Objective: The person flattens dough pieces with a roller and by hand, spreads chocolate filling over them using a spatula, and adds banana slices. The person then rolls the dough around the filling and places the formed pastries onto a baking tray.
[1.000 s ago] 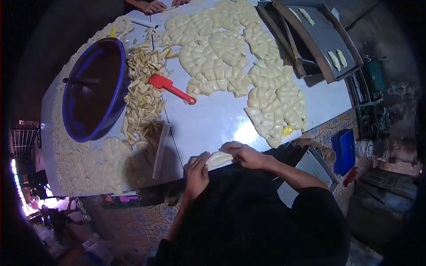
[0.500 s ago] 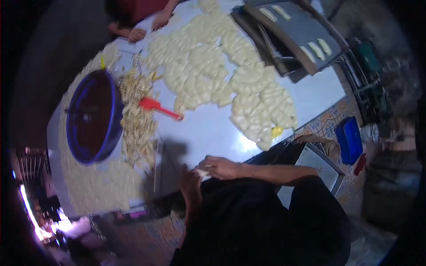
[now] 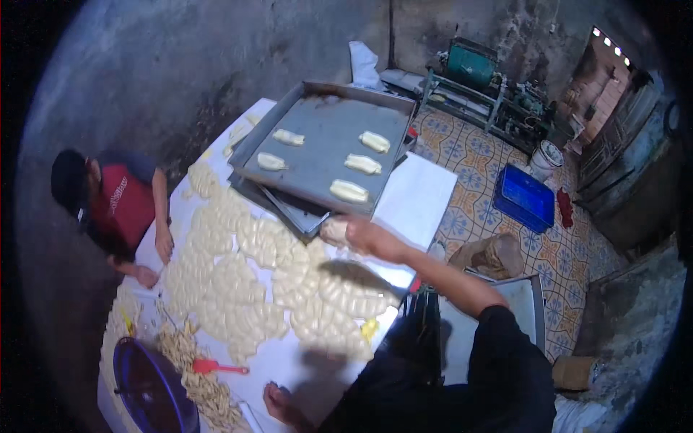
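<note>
My right hand (image 3: 364,237) reaches out to the near corner of a metal baking tray (image 3: 315,180). Its fingers are closed round a pale piece of dough (image 3: 334,229), partly hidden and blurred. Several pale filled dough rolls (image 3: 349,190) lie spaced out on the tray. Low over the table's front edge is my left hand (image 3: 280,401), fingers curled in, with nothing visible in them. Nearest to it are a red spatula (image 3: 220,366) and a heap of pale strips (image 3: 209,393). Flattened dough pieces (image 3: 231,292) overlap across much of the white table (image 3: 426,189).
A large blue-rimmed tub (image 3: 155,390) stands at the table's left. Across the table, a person (image 3: 126,198) in a red and dark shirt rests both hands at its edge. To the right are another metal tray (image 3: 520,307), a blue crate (image 3: 525,198) and a green machine (image 3: 471,63).
My hands were together at the table's front edge, holding a small pale piece. My right hand has gone forward to the tray; my left stays low. The view has swung up and right.
</note>
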A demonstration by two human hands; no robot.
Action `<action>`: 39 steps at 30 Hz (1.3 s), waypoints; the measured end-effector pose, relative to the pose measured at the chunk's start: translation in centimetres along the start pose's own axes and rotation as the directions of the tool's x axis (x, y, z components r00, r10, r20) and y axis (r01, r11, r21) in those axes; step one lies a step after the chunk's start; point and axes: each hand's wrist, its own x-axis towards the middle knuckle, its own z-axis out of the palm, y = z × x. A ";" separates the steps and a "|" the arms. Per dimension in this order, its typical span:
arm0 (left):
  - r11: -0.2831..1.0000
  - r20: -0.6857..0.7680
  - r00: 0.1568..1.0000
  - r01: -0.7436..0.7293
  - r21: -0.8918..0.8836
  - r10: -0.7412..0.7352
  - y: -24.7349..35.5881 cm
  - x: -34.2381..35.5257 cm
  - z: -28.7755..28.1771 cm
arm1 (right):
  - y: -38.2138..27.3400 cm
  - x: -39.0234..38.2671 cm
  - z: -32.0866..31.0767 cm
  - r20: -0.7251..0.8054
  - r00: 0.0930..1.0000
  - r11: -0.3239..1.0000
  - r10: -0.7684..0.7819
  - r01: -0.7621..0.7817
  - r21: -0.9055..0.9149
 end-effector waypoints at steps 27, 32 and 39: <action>0.743 -0.223 0.971 0.214 0.635 -0.089 7.4 -3.1 11.8 | 0.2 -1.2 -6.0 -0.380 0.840 0.822 -0.388 0.129 -0.555; 0.728 0.006 0.996 -0.066 0.682 0.084 8.3 -3.2 11.1 | 4.9 -10.0 0.5 -0.340 0.923 0.802 -0.183 -0.060 -0.594; 0.653 0.340 0.909 -0.410 0.636 0.240 11.6 -3.3 9.1 | 4.2 -15.8 7.0 -0.343 0.937 0.885 0.068 -0.215 -0.414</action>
